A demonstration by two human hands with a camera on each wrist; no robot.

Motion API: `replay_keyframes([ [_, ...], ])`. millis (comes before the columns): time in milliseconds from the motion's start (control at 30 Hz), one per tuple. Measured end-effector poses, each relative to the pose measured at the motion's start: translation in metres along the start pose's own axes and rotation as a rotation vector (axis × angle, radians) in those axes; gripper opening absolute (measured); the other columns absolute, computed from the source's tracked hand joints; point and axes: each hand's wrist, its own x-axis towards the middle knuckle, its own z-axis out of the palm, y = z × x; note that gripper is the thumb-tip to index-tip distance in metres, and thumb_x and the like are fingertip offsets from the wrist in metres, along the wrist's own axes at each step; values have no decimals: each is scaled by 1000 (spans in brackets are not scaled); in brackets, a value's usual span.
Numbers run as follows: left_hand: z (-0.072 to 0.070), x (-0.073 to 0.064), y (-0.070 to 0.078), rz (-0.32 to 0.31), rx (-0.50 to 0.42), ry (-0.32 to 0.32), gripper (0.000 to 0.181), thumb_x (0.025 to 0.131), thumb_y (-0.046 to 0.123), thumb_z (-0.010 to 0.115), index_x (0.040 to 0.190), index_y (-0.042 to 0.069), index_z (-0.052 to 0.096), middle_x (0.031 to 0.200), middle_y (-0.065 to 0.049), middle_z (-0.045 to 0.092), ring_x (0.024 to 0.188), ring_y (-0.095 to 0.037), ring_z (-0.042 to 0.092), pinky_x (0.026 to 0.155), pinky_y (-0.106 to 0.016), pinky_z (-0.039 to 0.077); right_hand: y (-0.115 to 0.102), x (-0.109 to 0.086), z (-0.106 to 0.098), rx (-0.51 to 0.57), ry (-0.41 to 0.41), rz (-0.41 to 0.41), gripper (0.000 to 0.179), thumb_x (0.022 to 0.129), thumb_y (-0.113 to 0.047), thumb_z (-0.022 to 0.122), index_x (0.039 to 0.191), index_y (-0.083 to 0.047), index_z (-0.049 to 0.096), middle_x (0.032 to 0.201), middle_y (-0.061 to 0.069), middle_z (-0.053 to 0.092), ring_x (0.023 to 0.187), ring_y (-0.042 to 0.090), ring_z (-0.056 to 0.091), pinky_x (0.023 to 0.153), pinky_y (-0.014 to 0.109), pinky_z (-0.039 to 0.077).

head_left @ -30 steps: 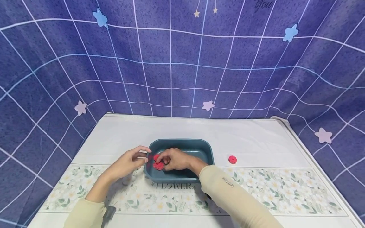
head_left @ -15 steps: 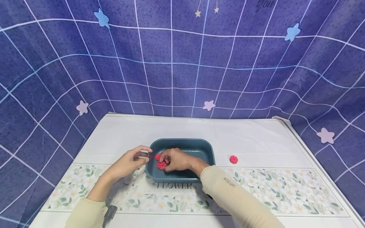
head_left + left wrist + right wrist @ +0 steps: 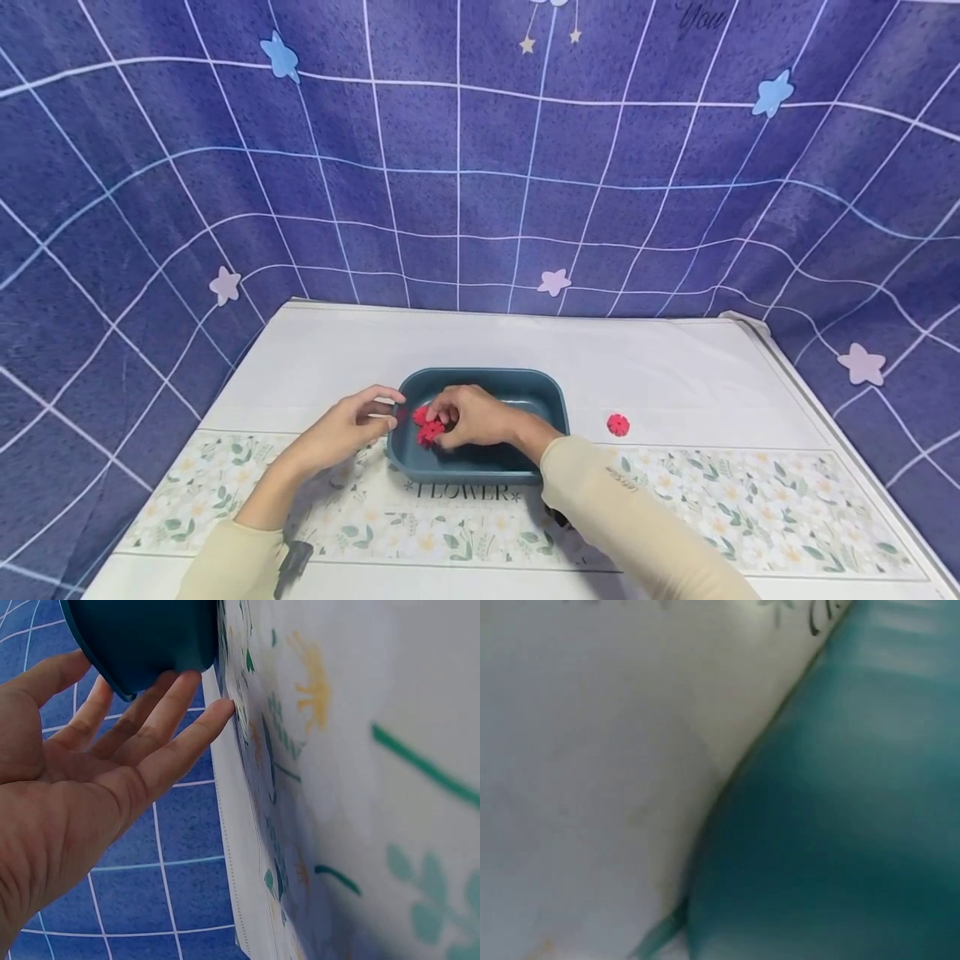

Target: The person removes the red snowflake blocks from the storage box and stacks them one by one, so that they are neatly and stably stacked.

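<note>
A dark teal rectangular tub point(image 3: 517, 382) stands on the table in the head view. My right hand point(image 3: 480, 417) reaches into it and pinches a red flower-shaped piece point(image 3: 431, 432) between thumb and fingers near the left end. A second red flower-shaped piece point(image 3: 420, 413) lies just behind, partly covered. My left hand point(image 3: 352, 432) is at the tub's left end, thumb and fingers spread and loosely bent. In the left wrist view its fingertips touch or nearly touch the outside of the tub point(image 3: 150, 645). The right wrist view has only the blurred tub wall point(image 3: 832, 825) and table, no hand.
Another red flower-shaped piece point(image 3: 618, 425) lies on the white table, right of the tub. A floral printed strip point(image 3: 735, 492) crosses the table's front. A blue curtain point(image 3: 480, 208) with a grid pattern hangs behind and at both sides.
The pinched red piece has shifted slightly and tilted in my right fingers, closer to the piece behind it. My left hand keeps its place by the tub. The head view has shifted slightly.
</note>
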Motion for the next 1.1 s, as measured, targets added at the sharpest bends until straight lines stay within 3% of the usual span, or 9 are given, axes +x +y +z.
replay_keyframes([
  [533, 0, -1, -2, 14, 0, 0, 41, 105, 24, 62, 142, 9, 54, 139, -23, 63, 128, -37, 63, 95, -48, 57, -2, -19, -38, -32, 37, -44, 28, 82, -12, 78, 110, -14, 73, 99, -1, 67, 90, 11, 60, 81, 22, 52],
  [1100, 1, 0, -1, -6, 0, 1, 41, 105, 25, 62, 142, 11, 54, 140, -22, 63, 129, -37, 63, 97, -48, 57, 21, -63, -106, -75, 214, -36, 23, 81, -11, 79, 103, -14, 75, 93, 3, 66, 86, 17, 60, 78, 29, 54],
])
